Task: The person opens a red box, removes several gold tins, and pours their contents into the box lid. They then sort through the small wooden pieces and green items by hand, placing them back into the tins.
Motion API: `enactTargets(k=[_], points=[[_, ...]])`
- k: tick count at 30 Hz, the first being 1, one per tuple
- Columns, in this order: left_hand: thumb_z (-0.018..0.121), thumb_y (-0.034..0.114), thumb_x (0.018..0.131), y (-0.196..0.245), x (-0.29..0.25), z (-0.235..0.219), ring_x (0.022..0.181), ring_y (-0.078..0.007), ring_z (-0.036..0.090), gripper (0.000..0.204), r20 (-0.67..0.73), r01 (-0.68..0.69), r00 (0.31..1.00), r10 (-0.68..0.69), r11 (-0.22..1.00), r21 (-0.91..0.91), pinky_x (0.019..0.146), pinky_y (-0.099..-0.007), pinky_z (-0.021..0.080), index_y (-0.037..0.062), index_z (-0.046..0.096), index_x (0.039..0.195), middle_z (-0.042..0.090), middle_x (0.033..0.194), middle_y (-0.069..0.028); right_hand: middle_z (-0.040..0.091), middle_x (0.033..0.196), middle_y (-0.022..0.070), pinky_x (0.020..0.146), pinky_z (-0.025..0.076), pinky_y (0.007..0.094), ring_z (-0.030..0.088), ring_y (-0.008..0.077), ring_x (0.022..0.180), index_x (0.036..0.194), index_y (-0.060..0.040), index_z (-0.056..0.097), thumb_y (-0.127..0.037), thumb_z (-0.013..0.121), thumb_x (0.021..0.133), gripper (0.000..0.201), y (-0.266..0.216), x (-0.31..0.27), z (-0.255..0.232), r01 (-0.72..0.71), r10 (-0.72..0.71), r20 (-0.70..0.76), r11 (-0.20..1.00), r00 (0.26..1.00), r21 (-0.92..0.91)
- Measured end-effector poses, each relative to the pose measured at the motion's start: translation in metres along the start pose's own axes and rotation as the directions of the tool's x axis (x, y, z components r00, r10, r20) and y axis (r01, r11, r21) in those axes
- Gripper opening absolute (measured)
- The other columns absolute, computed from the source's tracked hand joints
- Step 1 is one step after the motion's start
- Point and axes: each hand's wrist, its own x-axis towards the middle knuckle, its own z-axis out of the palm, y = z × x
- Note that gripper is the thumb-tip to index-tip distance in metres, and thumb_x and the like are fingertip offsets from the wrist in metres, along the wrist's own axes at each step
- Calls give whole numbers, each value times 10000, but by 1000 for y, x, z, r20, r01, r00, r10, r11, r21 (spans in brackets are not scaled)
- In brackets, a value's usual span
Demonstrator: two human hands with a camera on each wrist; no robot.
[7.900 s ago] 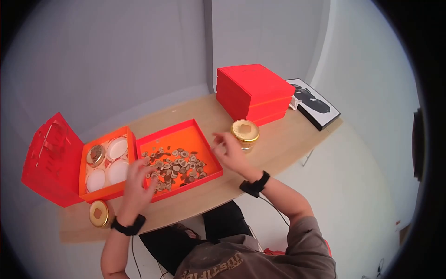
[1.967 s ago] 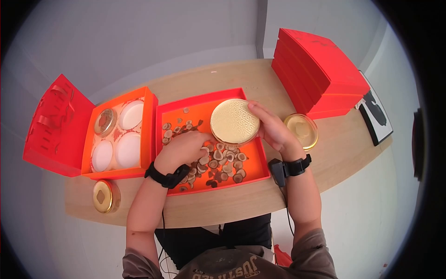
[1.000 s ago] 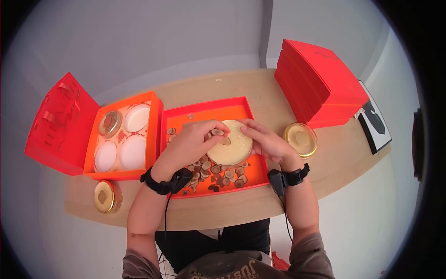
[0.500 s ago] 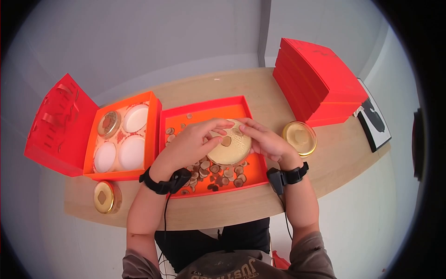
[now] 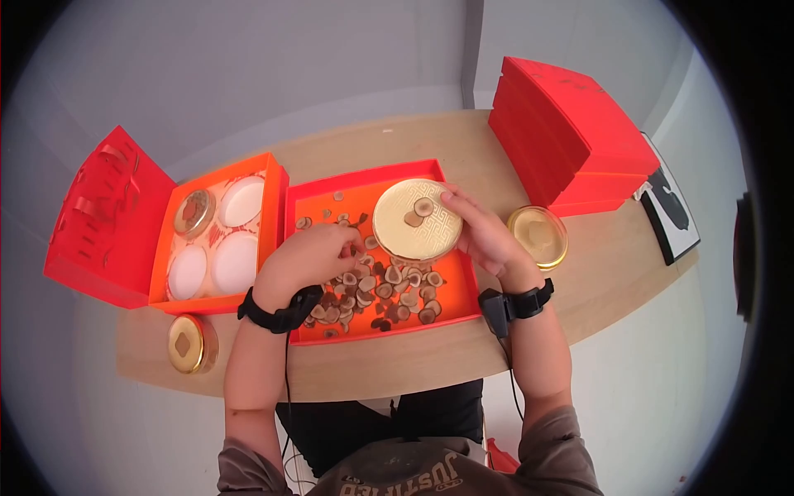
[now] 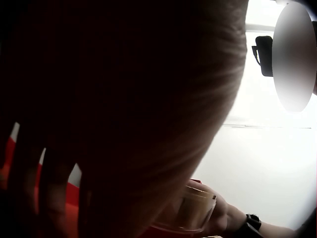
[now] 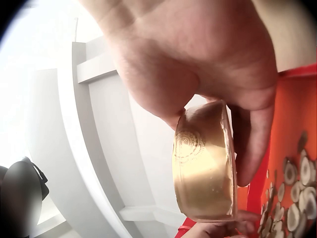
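Note:
My right hand (image 5: 488, 236) grips a shallow round jar (image 5: 405, 236) by its side, thumb at the edge of its patterned gold top. Two dried slices (image 5: 423, 207) with brown rims lie on that top. The jar's gold side (image 7: 205, 163) shows in the right wrist view. My left hand (image 5: 310, 260) is over a red tray (image 5: 401, 331) with an orange floor, fingertips bent down at a scattered heap of dried slices (image 5: 385, 289). A brown slice shows right at those fingertips; I cannot tell whether they pinch it. The left wrist view is mostly dark hand.
An open red gift box (image 5: 157, 240) at left has round white wells and one filled jar (image 5: 195, 212). A gold-lidded jar (image 5: 187, 344) stands before it; another jar (image 5: 538, 236) stands right of the tray. Red boxes (image 5: 571, 136) and a framed picture (image 5: 672, 207) are behind.
Two slices were laid on the jar's top by my left hand, which has since moved back to the heap. My right hand picked up the jar and holds it over the tray.

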Motion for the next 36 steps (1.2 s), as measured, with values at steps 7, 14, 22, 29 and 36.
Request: enactTargets(k=[7,14,22,29,36], points=[[740,154,836,2,4,19,907,-271,688,341,61,-16,998,10,994,107,791,-402,546,62,706,1163,709,1010,-117,565,1403,119,1053,513,391,584,214,1295,1462,-24,427,-318,533,1078,495,-3,-3,2,-9,9,-3,1000,1000,29],[721,149,838,4,10,31,952,-298,703,289,19,74,997,-80,976,203,800,-415,560,72,692,1115,725,966,-111,564,1407,124,1059,511,385,582,218,1299,1459,-16,429,-298,534,1079,485,-1,-2,1,-6,5,15,998,1000,61],[657,108,889,-8,6,18,901,-301,696,189,-98,54,994,-46,995,84,767,-415,546,80,674,1075,723,922,-98,575,1396,122,1019,536,374,597,207,1279,1467,-16,429,-297,529,1081,487,1,1,-3,-3,1,27,999,1000,51],[603,28,900,-12,9,19,942,-307,704,209,-109,18,994,-10,997,74,801,-428,552,50,686,1091,722,987,-135,584,1383,116,999,546,367,605,204,1266,1460,-21,440,-305,531,1081,482,1,0,-2,-13,11,25,999,1000,51],[704,101,858,-13,14,23,914,-306,665,231,-48,-62,996,70,987,147,782,-426,529,60,692,1085,683,960,-119,579,1390,122,1022,533,383,600,210,1274,1456,-19,442,-307,528,1082,479,-1,-1,1,-10,9,12,999,1000,40]])
